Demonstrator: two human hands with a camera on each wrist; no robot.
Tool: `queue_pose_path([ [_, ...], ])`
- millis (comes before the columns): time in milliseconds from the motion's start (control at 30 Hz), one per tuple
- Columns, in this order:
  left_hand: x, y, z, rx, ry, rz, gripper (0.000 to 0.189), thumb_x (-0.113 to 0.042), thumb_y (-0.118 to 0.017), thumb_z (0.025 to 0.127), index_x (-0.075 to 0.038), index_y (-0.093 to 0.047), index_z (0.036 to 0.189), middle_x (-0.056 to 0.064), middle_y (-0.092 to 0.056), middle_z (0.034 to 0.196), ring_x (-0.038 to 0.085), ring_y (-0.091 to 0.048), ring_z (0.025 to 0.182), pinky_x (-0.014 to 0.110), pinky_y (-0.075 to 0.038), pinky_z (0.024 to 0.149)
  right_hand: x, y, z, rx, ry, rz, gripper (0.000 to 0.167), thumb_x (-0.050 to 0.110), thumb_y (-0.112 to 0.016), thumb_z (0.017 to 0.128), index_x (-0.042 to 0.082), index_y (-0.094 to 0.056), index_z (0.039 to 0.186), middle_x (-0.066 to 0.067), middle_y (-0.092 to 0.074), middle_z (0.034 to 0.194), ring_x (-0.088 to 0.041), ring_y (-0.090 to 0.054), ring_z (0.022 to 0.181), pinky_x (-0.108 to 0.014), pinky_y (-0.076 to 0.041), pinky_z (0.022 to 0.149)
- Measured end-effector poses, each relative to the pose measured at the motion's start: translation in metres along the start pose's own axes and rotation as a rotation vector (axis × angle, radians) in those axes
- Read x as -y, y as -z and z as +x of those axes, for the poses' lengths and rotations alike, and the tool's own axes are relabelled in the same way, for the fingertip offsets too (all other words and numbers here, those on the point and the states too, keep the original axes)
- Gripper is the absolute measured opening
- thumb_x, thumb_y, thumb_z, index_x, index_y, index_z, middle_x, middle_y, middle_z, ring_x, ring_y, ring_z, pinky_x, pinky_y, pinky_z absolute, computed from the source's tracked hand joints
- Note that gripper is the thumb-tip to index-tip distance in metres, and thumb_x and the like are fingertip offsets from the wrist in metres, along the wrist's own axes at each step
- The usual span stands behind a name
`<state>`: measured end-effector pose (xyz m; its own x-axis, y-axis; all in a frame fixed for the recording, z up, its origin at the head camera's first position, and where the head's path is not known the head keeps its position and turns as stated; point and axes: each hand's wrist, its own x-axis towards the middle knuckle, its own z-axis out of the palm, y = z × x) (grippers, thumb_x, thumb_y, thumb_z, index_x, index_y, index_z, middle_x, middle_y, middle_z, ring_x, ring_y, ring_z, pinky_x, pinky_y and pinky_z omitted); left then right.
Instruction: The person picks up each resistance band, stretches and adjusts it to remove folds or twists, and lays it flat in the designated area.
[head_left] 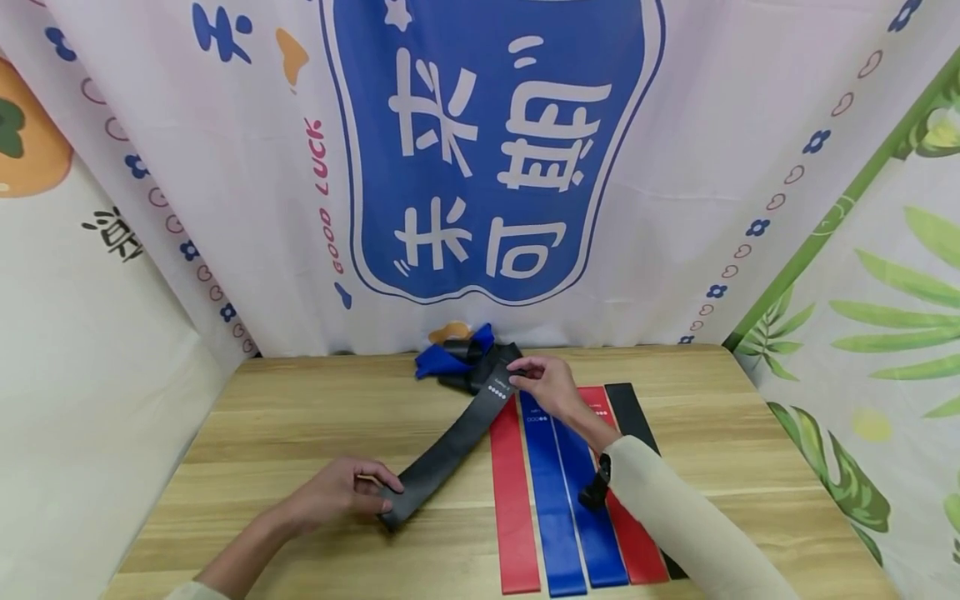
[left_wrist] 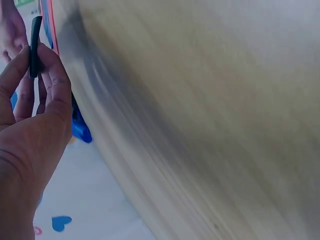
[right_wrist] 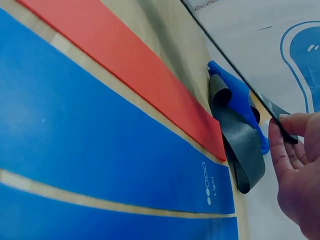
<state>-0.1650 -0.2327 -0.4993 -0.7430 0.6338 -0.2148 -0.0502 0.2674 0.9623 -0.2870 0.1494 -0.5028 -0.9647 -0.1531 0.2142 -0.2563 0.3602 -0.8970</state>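
A black resistance band [head_left: 450, 446] stretches flat and slanting between both hands, with white dots and small print near its far end. My left hand [head_left: 348, 493] pinches its near end between thumb and fingers; the left wrist view shows that end edge-on in the left hand [left_wrist: 42, 95]. At the far end my right hand [head_left: 543, 383] pinches the other end, also seen in the right wrist view, where the band [right_wrist: 240, 75] runs as a thin dark line from the right hand [right_wrist: 300, 165]. The band hangs above the table.
Right of the held band lie a red band [head_left: 516, 508], two blue bands [head_left: 551, 508], another red band [head_left: 637, 542] and a black band [head_left: 630, 417], side by side. Crumpled blue and black bands [head_left: 442, 360] sit at the table's back edge, before a printed curtain [head_left: 675, 208].
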Motion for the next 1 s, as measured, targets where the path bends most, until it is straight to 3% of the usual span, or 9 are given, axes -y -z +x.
queue_pose_path([
  [200,-0.005,-0.017,0.002,0.058,-0.018,0.012,0.026,-0.006,-0.076,0.096,0.002,-0.074,0.12,0.008,-0.074,0.084,0.007,-0.059,0.068,0.022,-0.05,0.062,0.0,-0.007,0.005,0.024,0.004,0.009,0.016,0.004,-0.081,0.093,0.006,-0.082,0.109,-0.01,-0.079,0.109,-0.017,-0.071,0.089,-0.024,-0.057,0.075],
  [367,-0.009,-0.03,0.003,0.108,-0.021,-0.031,0.026,-0.003,-0.076,0.095,0.005,-0.074,0.119,0.009,-0.075,0.087,0.007,-0.063,0.072,0.022,-0.053,0.067,-0.005,-0.013,0.009,0.067,0.005,0.042,0.021,-0.001,-0.079,0.092,0.005,-0.081,0.112,-0.013,-0.078,0.113,-0.02,-0.071,0.089,-0.024,-0.056,0.072],
  [633,-0.008,-0.048,0.005,0.179,-0.017,-0.082,0.025,-0.001,-0.076,0.095,0.008,-0.073,0.118,0.019,-0.078,0.093,0.011,-0.071,0.081,0.028,-0.061,0.071,-0.011,-0.021,0.013,0.162,-0.03,0.088,0.027,-0.007,-0.075,0.093,0.004,-0.078,0.117,-0.014,-0.074,0.122,-0.022,-0.071,0.099,-0.024,-0.057,0.077],
  [1000,-0.013,-0.069,0.011,0.175,0.05,-0.083,0.021,0.003,-0.075,0.094,0.006,-0.075,0.115,0.019,-0.078,0.097,0.011,-0.07,0.081,0.024,-0.059,0.07,-0.014,-0.032,0.022,0.171,-0.002,0.031,0.022,-0.001,-0.08,0.091,0.005,-0.08,0.112,-0.011,-0.078,0.107,-0.016,-0.065,0.088,-0.024,-0.055,0.076],
])
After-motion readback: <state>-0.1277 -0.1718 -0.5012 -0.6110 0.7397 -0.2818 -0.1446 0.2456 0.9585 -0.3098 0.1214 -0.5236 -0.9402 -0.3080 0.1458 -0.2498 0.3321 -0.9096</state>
